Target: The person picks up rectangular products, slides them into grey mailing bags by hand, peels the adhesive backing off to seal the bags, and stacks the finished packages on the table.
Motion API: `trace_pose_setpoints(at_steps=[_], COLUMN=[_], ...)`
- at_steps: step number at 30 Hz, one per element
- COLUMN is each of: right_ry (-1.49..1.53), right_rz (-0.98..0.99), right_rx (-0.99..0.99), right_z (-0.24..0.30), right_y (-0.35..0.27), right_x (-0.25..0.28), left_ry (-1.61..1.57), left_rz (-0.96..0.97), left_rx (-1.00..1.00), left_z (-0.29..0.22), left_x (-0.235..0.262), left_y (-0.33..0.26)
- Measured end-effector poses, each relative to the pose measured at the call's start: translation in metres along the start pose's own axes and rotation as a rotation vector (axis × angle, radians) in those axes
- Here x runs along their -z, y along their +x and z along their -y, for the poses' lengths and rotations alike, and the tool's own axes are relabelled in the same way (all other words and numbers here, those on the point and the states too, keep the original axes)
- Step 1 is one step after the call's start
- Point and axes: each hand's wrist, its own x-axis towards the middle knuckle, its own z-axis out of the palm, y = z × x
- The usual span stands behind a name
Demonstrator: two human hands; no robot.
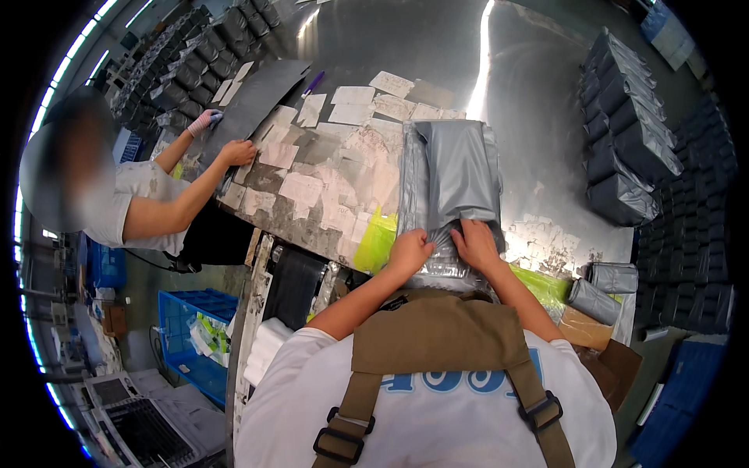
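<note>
In front of me on the metal table lies a stack of grey plastic bags, its top layer loose and wrinkled. My left hand is closed at the near left part of the stack, fingers curled on the grey plastic. Opposite it, my right hand pinches the near right part of the top layer. Creased, shiny plastic shows between the two hands. Just left of my left hand is a bright yellow-green plastic piece; another yellow-green sheet lies by my right forearm.
At the left, a person handles a dark grey sheet. Paper labels cover the table's left part, near a purple pen. Grey bundles stand at the right edge; rolled grey bags lie nearer. A blue crate is lower left.
</note>
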Motion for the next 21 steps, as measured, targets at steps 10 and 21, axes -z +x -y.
trace_pose_setpoints(at_steps=[10,21], right_ry=[0.168,0.38], right_rz=[-0.271,-0.342], right_rx=[0.409,0.393], right_z=[0.044,0.025], right_y=[-0.005,-0.071], right_x=[-0.009,0.044], left_ry=[-0.706,-0.752], left_rz=[0.034,0.07], left_rx=[0.415,0.502], left_z=[0.006,0.002], left_x=[0.016,0.026], left_y=[0.01,0.005])
